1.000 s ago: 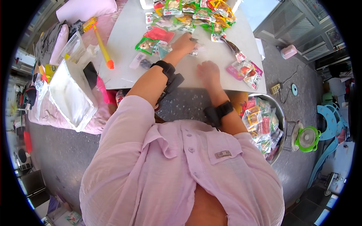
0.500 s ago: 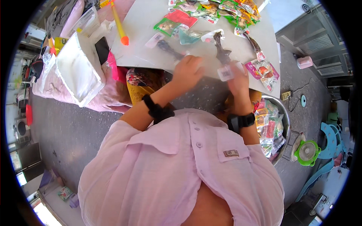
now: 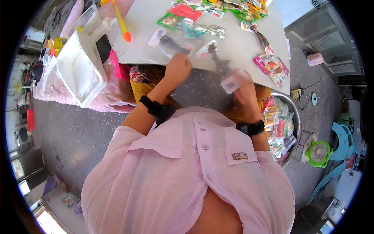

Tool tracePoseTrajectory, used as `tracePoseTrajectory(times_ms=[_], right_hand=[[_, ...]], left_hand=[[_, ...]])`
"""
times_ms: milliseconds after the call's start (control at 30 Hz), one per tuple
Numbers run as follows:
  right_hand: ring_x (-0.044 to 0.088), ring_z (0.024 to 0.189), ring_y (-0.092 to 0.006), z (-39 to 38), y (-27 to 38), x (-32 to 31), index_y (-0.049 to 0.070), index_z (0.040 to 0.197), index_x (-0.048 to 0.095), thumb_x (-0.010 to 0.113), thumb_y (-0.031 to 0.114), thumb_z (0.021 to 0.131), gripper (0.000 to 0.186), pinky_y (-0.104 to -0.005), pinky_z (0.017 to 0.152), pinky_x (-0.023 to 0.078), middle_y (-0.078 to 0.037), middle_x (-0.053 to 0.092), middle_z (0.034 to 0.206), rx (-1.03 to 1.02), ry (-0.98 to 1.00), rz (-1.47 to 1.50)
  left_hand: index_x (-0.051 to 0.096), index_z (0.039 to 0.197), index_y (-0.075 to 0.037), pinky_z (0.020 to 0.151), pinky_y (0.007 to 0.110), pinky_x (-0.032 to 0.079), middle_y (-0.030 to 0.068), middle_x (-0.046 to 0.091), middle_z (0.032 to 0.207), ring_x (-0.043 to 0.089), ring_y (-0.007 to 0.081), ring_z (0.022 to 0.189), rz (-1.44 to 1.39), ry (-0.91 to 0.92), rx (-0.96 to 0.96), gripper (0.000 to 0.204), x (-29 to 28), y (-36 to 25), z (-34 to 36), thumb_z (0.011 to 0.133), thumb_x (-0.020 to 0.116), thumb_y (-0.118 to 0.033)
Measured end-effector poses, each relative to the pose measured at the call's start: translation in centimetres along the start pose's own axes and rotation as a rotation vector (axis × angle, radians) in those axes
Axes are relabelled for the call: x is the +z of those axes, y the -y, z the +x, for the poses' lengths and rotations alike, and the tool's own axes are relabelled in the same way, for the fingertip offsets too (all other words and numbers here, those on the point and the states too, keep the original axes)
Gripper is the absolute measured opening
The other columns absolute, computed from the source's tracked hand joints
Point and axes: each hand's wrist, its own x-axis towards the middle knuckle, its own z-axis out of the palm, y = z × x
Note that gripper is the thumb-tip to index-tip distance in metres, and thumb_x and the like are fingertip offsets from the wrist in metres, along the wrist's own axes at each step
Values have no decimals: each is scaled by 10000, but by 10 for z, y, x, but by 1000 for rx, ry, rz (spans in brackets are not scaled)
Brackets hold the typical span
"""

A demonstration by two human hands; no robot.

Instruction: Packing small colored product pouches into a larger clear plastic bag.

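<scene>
Both hands pinch one clear toy packet [image 3: 218, 62] near the surface [image 3: 241, 46] edge, left hand [image 3: 177, 68] and right hand [image 3: 243, 84] closed on it, while many packets [image 3: 218, 7] lie far, some already fill the metal basin [image 3: 290, 113] at right.

Both forearms, each banded with a black wrist strap, reach forward, the left hand [image 3: 178, 67] curled closed and the right hand [image 3: 244, 86] pinching beside it.

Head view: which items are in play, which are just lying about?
In play:
- left hand
- right hand
- clear packet with a dark toy, held between both hands

Lying about:
- orange-tipped stick
- white basket
- metal bowl of packets
- green fan
</scene>
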Motion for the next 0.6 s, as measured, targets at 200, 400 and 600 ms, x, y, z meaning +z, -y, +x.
tracePoseTrajectory(times_ms=[200, 400, 600], right_hand=[[527, 702, -181, 11, -4, 8, -11, 901, 455, 489, 65, 712, 206, -296, 604, 435, -87, 527, 799, 138, 116, -55], [529, 711, -174, 42, -11, 26, 11, 901, 461, 502, 57, 709, 202, -308, 613, 443, -74, 529, 797, 224, 237, -28], [529, 719, -187, 82, -31, 61, 21, 907, 460, 498, 55, 707, 206, -324, 613, 446, -76, 526, 802, 317, 342, -100]], left_hand=[[474, 701, -18, 588, 364, 371, 148, 468, 678, 452, 307, 686, -97, -59, 90, 82, -1, 0, 5, 681, 450, -94], [460, 706, -43, 534, 386, 389, 137, 474, 683, 473, 318, 625, 84, -10, 91, 86, -5, -15, -1, 697, 445, -128], [450, 685, -60, 512, 386, 396, 126, 474, 681, 478, 312, 608, 111, -36, 149, 69, -10, -18, -2, 695, 438, -126]])
